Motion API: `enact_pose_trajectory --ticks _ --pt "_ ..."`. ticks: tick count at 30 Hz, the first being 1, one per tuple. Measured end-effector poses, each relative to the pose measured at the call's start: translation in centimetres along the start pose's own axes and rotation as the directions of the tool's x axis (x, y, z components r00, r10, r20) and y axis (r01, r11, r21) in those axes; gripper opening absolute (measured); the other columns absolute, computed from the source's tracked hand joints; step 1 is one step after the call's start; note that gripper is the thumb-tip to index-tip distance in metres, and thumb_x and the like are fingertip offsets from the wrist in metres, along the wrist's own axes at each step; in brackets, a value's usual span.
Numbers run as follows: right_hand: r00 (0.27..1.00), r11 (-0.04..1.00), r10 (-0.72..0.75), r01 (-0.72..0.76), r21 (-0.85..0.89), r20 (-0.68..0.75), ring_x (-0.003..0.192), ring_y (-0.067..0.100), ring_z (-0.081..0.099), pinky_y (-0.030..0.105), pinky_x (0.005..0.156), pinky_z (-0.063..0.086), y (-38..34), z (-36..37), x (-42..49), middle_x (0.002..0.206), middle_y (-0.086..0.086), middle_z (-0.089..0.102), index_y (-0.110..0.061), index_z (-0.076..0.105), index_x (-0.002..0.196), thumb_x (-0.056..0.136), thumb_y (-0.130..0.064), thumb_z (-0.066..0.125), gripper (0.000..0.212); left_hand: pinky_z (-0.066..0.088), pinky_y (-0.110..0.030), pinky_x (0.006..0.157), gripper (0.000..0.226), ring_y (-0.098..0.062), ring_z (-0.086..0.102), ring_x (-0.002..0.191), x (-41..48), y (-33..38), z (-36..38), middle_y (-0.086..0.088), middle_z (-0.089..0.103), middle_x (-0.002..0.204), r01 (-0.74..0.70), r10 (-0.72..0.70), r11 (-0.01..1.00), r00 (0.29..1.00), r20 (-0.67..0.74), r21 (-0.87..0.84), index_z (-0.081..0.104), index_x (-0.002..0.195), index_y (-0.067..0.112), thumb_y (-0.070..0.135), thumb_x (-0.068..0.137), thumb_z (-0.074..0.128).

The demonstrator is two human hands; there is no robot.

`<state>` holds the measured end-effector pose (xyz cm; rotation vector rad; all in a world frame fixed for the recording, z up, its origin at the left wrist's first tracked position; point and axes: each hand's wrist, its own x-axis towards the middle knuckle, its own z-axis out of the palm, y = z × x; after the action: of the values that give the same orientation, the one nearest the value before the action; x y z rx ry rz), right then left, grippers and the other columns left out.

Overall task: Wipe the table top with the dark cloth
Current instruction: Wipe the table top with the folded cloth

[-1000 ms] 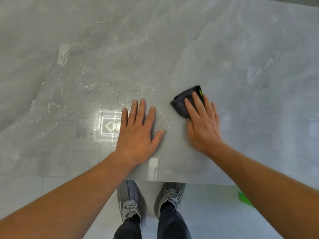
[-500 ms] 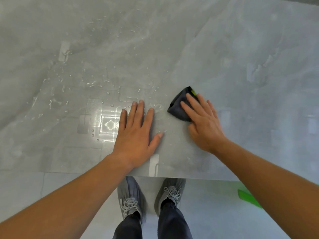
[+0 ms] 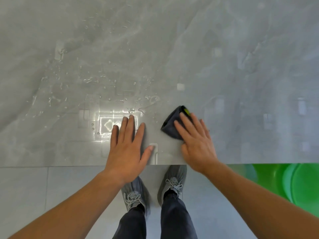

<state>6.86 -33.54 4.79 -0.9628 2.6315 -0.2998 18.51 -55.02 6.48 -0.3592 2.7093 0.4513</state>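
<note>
The grey marble-look table top (image 3: pixel 224 66) fills the upper part of the head view. A folded dark cloth (image 3: pixel 170 124) with a small yellow-green tag lies near the front edge. My right hand (image 3: pixel 196 144) presses flat on it with straight fingers, covering its right half. My left hand (image 3: pixel 127 147) rests flat on the table just left of the cloth, fingers spread, holding nothing. Water droplets and streaks (image 3: pixel 96 83) cover the table ahead of and left of my left hand.
The table's front edge (image 3: pixel 51 166) runs across the view just behind my wrists. Below it are my two grey shoes (image 3: pixel 151 188) on a grey tiled floor. A bright green round object (image 3: pixel 293 181) sits on the floor at the lower right, under the table edge.
Both hands and the cloth have slid back toward the table's front edge. The green object at the lower right has come much further into view.
</note>
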Motion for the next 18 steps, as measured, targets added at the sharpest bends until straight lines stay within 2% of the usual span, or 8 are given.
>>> enact_pose_trajectory --ticks 2,5,7,9,11,13,15,18 --pt "0.983 0.983 0.176 -0.172 0.063 -0.061 0.155 0.024 0.006 0.052 0.124 0.01 1.4 -0.7 0.5 0.166 -0.003 0.019 -0.024 0.037 0.153 0.083 -0.028 0.034 0.07 -0.006 -0.051 0.123 0.075 -0.024 -0.026 0.15 -0.3 -0.2 0.1 -0.011 -0.016 0.166 -0.014 0.014 1.0 1.0 0.008 -0.003 0.006 0.16 0.02 0.064 0.098 0.009" --pt "0.908 0.91 0.406 -0.39 0.142 -0.102 0.155 0.024 0.001 0.048 0.125 0.004 0.2 0.0 -0.6 0.167 -0.003 0.014 -0.025 0.032 0.155 0.085 -0.027 0.033 0.07 -0.008 -0.051 0.122 0.075 -0.024 -0.028 0.149 -0.9 -0.4 0.3 -0.011 -0.018 0.166 -0.024 0.024 1.0 0.999 0.035 -0.004 0.006 0.16 0.021 0.064 0.098 0.007" --pt "0.913 0.918 0.392 -0.38 0.117 -0.109 0.155 0.028 0.001 0.05 0.125 0.005 -2.4 1.1 -2.5 0.167 -0.001 0.014 -0.025 0.03 0.156 0.086 -0.028 0.035 0.07 -0.01 -0.051 0.122 0.076 -0.024 -0.03 0.148 -1.3 -0.5 0.5 -0.011 -0.021 0.165 -0.033 0.032 0.999 0.998 0.057 0.018 0.004 0.16 0.021 0.064 0.097 0.006" --pt "0.961 0.965 0.262 -0.259 0.05 -0.092 0.155 0.03 0.004 0.052 0.125 0.008 -4.2 2.3 -4.8 0.167 0.002 0.015 -0.023 0.031 0.155 0.092 -0.031 0.038 0.064 -0.01 -0.051 0.122 0.078 -0.024 -0.031 0.148 -1.7 -0.2 0.7 -0.011 -0.023 0.164 -0.043 0.041 0.999 0.997 0.068 0.021 0.001 0.16 0.022 0.065 0.095 0.003" --pt "0.987 0.99 0.14 -0.142 -0.013 -0.08 0.155 0.029 0.005 0.051 0.125 0.01 -3.5 2.7 -6.0 0.167 0.002 0.017 -0.022 0.031 0.156 0.099 -0.036 0.041 0.059 -0.01 -0.052 0.122 0.079 -0.025 -0.031 0.148 -1.9 0.0 0.9 -0.011 -0.023 0.164 -0.051 0.048 0.998 0.996 0.076 0.026 -0.001 0.159 0.022 0.066 0.094 0.002" --pt "0.993 0.995 0.079 -0.084 -0.055 -0.084 0.155 0.027 0.009 0.05 0.124 0.012 -1.6 2.5 -6.2 0.166 0.002 0.019 -0.021 0.031 0.156 0.102 -0.041 0.039 0.058 -0.01 -0.052 0.122 0.079 -0.026 -0.03 0.148 -2.0 0.1 1.1 -0.012 -0.022 0.164 -0.055 0.053 0.998 0.996 0.073 0.028 0.001 0.159 0.021 0.066 0.095 0.003" --pt "0.987 0.99 0.118 -0.125 -0.058 -0.108 0.154 0.026 0.011 0.047 0.125 0.012 0.1 2.1 -6.0 0.166 0.001 0.02 -0.019 0.032 0.155 0.103 -0.041 0.036 0.057 -0.011 -0.052 0.122 0.079 -0.027 -0.029 0.149 -2.0 0.1 1.2 -0.013 -0.02 0.165 -0.055 0.053 0.998 0.997 0.063 0.03 0.003 0.16 0.02 0.066 0.095 0.004" --pt "0.947 0.958 0.284 -0.285 0.011 -0.149 0.155 0.026 0.008 0.042 0.126 0.006 0.8 1.8 -5.4 0.167 0.001 0.015 -0.018 0.03 0.156 0.103 -0.04 0.031 0.058 -0.013 -0.052 0.121 0.079 -0.027 -0.031 0.148 -1.9 0.1 1.5 -0.013 -0.023 0.164 -0.046 0.043 0.998 0.997 0.06 0.045 0.0 0.159 0.02 0.066 0.095 0.004"
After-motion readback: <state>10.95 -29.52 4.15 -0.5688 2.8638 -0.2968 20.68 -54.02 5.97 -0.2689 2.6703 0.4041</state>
